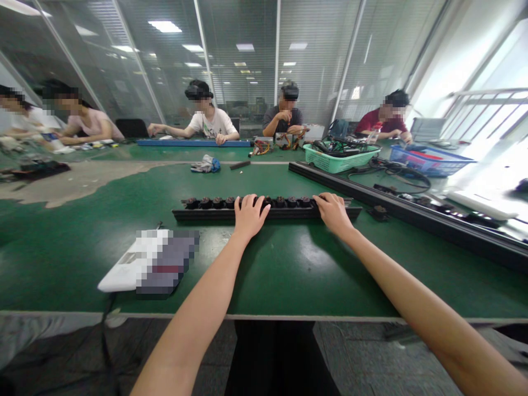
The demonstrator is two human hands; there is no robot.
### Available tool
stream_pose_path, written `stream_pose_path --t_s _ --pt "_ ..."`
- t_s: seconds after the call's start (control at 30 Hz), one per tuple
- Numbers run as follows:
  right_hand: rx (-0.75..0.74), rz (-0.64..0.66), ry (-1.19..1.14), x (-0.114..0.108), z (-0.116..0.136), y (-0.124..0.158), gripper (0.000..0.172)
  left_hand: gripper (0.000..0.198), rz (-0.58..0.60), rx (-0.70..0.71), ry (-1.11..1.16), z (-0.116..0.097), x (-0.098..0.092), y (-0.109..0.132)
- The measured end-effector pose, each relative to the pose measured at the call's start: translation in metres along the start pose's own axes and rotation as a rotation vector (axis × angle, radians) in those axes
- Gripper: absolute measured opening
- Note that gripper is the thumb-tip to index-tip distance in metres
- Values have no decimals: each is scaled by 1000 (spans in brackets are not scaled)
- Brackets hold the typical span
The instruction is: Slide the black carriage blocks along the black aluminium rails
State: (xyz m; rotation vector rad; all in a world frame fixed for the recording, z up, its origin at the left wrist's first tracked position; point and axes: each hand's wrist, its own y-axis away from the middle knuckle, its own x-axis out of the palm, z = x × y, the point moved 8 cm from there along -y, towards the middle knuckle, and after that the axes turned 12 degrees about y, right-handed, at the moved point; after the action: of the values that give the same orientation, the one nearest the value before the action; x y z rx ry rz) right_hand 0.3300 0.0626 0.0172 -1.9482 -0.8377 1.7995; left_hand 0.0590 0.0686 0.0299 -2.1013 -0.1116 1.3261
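A long black rail (pixel 210 214) lies crosswise on the green table in front of me, with a row of round black parts (pixel 217 203) set along its top. My left hand (pixel 249 213) rests over the middle of the rail, its fingers spread across the round parts. Toward the right end, my right hand (pixel 332 210) has its fingers bent together on the rail. Whatever lies under the fingers of either hand is hidden. Several round parts show between my hands.
White and dark flat items (pixel 124 269), partly blurred, lie at the near left. A longer black rail (pixel 396 206) runs diagonally on the right. Green basket (pixel 342 159), blue basket (pixel 433 159) and crumpled cloth (pixel 205 164) stand farther back. Several people sit across the table (pixel 272 286).
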Motion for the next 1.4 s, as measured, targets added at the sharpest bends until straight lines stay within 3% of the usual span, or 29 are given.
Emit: stream_pose_path --t_s 0.4,0.73,1.4 --pt "14 -23 -31 -1 -2 1 46 50 -1 -3 -9 1 0 0" --pt "16 0 -31 -3 1 4 57 50 6 -10 15 1 0 0" --pt "31 9 -13 -5 1 2 54 50 10 -12 6 0 -1 -1"
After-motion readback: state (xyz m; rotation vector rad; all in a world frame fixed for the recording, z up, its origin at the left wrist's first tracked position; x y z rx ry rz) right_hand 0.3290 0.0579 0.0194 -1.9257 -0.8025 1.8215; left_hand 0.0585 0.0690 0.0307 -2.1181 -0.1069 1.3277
